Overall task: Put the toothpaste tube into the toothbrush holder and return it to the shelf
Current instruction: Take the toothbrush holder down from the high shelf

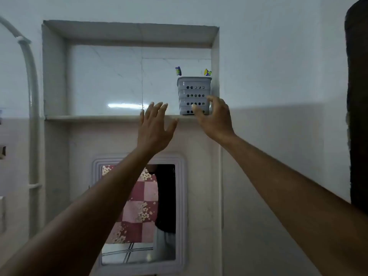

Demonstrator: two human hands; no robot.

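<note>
Now our right hand (216, 118) curls loosely around the toothbrush holder (194, 95) (not clamped); our left hand (154, 126) spread, empty. A careless nudge could tip it off the shelf (89, 117).

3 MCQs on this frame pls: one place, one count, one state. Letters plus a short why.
1. Where does the toothbrush holder stand?
A. right end of the shelf
B. left end of the shelf
C. below the mirror

2. How many coloured tips stick up above the holder's rim?
A. none
B. two
C. five

3. What is the left hand doing?
A. gripping a tube
B. closed in a fist
C. open, fingers spread, holding nothing

Answers:
1 A: the holder sits in the niche's right corner, by the side wall.
2 B: one tip shows at each upper corner.
3 C: the palm is empty; only the right hand is at the holder, fingers curled around its base.
</note>
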